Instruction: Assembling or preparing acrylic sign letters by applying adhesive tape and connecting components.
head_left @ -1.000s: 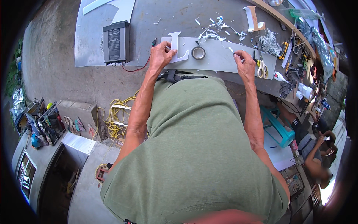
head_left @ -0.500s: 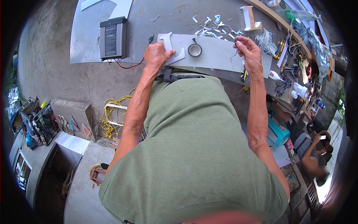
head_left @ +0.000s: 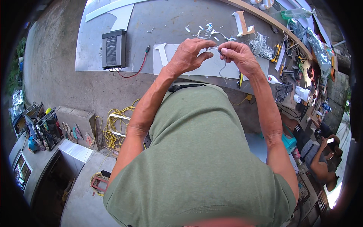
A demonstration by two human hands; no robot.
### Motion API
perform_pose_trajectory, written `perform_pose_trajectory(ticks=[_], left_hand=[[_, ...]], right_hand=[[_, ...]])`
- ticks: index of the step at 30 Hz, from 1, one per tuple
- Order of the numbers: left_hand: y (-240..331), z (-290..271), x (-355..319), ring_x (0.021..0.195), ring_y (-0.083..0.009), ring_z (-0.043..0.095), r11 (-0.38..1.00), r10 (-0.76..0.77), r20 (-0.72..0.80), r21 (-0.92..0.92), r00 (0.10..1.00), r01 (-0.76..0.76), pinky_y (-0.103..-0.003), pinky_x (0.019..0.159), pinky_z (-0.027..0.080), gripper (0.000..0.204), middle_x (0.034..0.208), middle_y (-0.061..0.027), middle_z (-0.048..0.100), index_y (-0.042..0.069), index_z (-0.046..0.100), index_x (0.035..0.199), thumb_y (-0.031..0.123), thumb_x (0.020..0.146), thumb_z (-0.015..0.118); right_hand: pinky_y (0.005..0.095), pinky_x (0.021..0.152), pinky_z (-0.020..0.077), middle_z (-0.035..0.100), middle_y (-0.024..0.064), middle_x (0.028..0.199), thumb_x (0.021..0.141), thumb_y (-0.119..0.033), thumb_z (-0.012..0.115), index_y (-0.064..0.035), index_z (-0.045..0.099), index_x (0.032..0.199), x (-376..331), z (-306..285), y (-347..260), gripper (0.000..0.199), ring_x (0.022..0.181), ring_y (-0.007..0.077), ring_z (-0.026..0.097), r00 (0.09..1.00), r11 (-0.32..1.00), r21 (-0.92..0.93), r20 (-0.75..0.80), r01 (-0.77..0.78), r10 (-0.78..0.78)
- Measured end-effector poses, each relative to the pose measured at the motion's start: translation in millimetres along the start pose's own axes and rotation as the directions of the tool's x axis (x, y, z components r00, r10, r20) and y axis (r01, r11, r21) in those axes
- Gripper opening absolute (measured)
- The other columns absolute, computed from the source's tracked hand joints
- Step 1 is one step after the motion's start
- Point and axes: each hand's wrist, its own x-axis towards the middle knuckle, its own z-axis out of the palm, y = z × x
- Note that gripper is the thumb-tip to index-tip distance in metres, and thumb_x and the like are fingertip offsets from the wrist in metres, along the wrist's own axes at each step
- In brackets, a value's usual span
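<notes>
Left hand (head_left: 188, 56) and right hand (head_left: 237, 56) raised together over the grey table (head_left: 170, 22), fingertips pinching a thin grey wire (head_left: 224, 68) between them; wire hanging in a loose curl below the right hand. Under the hands, a pale sheet (head_left: 211, 66) with a white letter (head_left: 162, 54) at its left end. Left of that, a dark box (head_left: 113, 49) (flat, rectangular, pale label panel on top) with a red lead (head_left: 133, 72) trailing right. Far right, another upright white letter (head_left: 242, 23) with tan edges. White scraps (head_left: 206, 29) scattered on the far side. Tools (head_left: 281, 60) cluttered along the right. Yellow cord (head_left: 113, 126) coiled on the ground, near left.
</notes>
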Motion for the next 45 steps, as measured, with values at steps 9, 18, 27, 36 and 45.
perform_pose_trajectory(ticks=[9,18,27,36,45], left_hand=[[2.0,16.3,-24.3,0.081,-0.0097,0.068,0.646,-0.533,0.317,-0.447,0.785,0.619,-0.029,0.076,0.056,0.025,0.086,-0.0040,0.074,-0.001,0.077,0.111,0.020,0.099,0.072],[-43.3,1.8,-50.9,0.076,-0.0118,0.068,0.246,-0.775,0.215,-0.764,0.594,0.597,-0.028,0.072,0.056,0.025,0.085,-0.0025,0.072,-0.002,0.073,0.114,0.019,0.100,0.069],[-90.8,-40.1,-76.2,0.081,-0.0138,0.068,0.072,-0.782,0.146,-0.944,0.606,0.321,-0.032,0.075,0.060,0.030,0.087,-0.0022,0.068,-0.003,0.065,0.123,0.020,0.103,0.065],[-116.8,-77.2,-87.9,0.081,-0.0106,0.064,0.158,-0.747,0.097,-0.935,0.658,0.317,-0.029,0.074,0.055,0.028,0.087,0.0001,0.067,-0.001,0.068,0.119,0.022,0.103,0.066],[-118.0,-71.3,-106.4,0.084,-0.0112,0.066,0.200,-0.819,0.078,-0.890,0.568,0.410,-0.028,0.074,0.056,0.029,0.093,-0.0028,0.071,-0.001,0.070,0.121,0.021,0.101,0.069]], right_hand=[[0.0268,0.079,0.0528,0.074,0.0177,0.112,0.105,-0.023,0.061,0.0039,0.062,0.131,25.0,-33.5,-0.5,0.038,0.086,0.0129,0.067,0.935,0.956,0.256,0.352,-0.146,0.048],[0.0319,0.092,0.0580,0.068,0.0198,0.128,0.110,-0.035,0.049,0.0015,0.053,0.145,92.5,-47.3,-6.3,0.050,0.099,0.0192,0.069,0.962,0.909,0.379,0.261,-0.174,0.076],[0.0363,0.099,0.0518,0.073,0.0094,0.122,0.091,-0.018,0.075,-0.0041,0.067,0.129,90.7,26.4,42.3,0.041,0.112,0.0213,0.066,0.959,0.835,-0.483,0.226,0.264,-0.172],[0.0428,0.094,0.0493,0.073,0.0092,0.105,0.091,-0.010,0.067,-0.0079,0.070,0.117,88.0,75.9,79.1,0.026,0.102,0.0286,0.067,0.826,0.293,-0.785,0.446,0.547,-0.345],[0.0414,0.087,0.0529,0.068,0.0134,0.099,0.094,-0.008,0.066,-0.0038,0.070,0.114,69.8,70.3,105.0,0.021,0.096,0.0314,0.066,0.940,0.588,-0.751,0.130,0.302,-0.316]])
